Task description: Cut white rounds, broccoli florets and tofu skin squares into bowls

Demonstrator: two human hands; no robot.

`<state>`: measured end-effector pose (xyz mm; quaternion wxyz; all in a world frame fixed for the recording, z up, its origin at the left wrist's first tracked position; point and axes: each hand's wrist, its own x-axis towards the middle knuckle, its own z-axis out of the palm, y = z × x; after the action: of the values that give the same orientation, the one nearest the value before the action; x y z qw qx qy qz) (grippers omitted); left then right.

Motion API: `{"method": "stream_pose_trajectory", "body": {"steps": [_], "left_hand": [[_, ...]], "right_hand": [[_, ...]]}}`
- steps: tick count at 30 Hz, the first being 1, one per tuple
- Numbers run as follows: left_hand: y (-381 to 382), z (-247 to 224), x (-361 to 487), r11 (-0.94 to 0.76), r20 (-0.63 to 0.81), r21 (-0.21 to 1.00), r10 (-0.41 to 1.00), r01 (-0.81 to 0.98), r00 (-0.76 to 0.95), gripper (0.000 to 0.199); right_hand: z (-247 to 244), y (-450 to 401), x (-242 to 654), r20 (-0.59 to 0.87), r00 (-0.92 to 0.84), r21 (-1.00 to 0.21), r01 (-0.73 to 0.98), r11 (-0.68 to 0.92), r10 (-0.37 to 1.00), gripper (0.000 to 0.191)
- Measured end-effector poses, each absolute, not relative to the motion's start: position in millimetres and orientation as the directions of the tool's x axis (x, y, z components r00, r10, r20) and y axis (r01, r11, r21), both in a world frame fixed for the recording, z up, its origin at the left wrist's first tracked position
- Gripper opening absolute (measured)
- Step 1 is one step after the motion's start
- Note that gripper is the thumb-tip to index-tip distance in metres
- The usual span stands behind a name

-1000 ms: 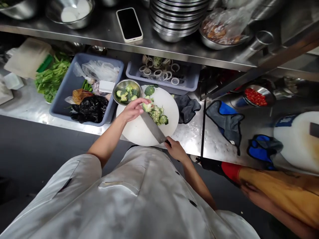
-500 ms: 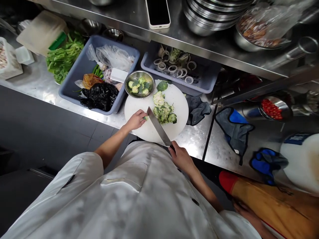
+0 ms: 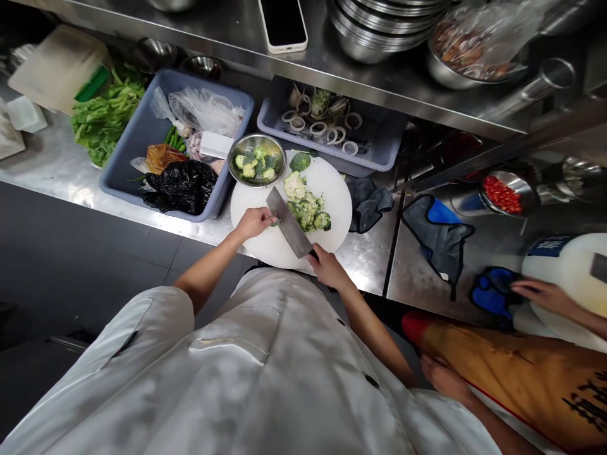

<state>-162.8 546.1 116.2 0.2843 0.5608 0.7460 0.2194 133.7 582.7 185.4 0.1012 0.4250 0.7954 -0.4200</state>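
Note:
My right hand (image 3: 328,265) is closed round the handle of a cleaver (image 3: 290,226), whose broad blade lies tilted over the white round cutting board (image 3: 339,221). My left hand (image 3: 257,222) pinches a small broccoli piece (image 3: 275,221) at the left of the blade, close to its edge. To the right of the blade sits a heap of cut broccoli (image 3: 307,210), with a single dark green floret (image 3: 300,162) above it. A steel bowl (image 3: 232,170) holding broccoli florets (image 3: 256,163) stands at the board's upper left rim.
A blue-grey tub (image 3: 110,180) with bags stands left; another tub (image 3: 379,158) with white rings lies behind the board. Overhead runs a steel shelf (image 3: 227,38) carrying a phone (image 3: 283,24). Grey cloths (image 3: 367,205) lie right. A co-worker's hand (image 3: 543,294) reaches over a blue-and-grey cloth (image 3: 496,294).
The cleaver has turned so more of its blade face shows, and my right hand has shifted up and left. A co-worker's hand has appeared at the right. The whole view has shifted slightly.

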Motion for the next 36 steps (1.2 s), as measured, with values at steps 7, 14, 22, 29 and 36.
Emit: {"method": "stream_pose_trajectory", "body": {"steps": [7, 14, 22, 29, 36], "left_hand": [[563.9, 122.6, -175.7, 0.439, -0.237, 0.546, 0.898, 0.713, -0.371, 0.033], [549.1, 121.6, -172.2, 0.067, -0.035, 0.614, 0.998, 0.786, -0.057, 0.038], [580.1, 151.1, -176.6, 0.184, 0.057, 0.519, 0.967, 0.835, -0.249, 0.041], [600.7, 180.0, -261.5, 0.389, 0.139, 0.367, 0.875, 0.845, -0.464, 0.038], [624.0, 173.1, -304.3, 0.194, -0.068, 0.237, 0.981, 0.952, -0.183, 0.081]], "right_hand": [[182.0, 574.3, 174.2, -0.539, -0.551, -0.603, 0.78, 0.165, 0.636, 0.019], [179.6, 568.6, 171.4, -0.551, -0.534, -0.595, 0.79, 0.146, 0.641, 0.021], [174.1, 568.4, 173.6, -0.525, -0.545, -0.607, 0.778, 0.161, 0.654, 0.026], [181.9, 561.5, 170.2, -0.486, -0.601, -0.466, 0.792, 0.394, 0.634, 0.027], [175.9, 555.5, 144.8, -0.414, -0.728, -0.301, 0.675, 0.673, 0.546, 0.032]]}}
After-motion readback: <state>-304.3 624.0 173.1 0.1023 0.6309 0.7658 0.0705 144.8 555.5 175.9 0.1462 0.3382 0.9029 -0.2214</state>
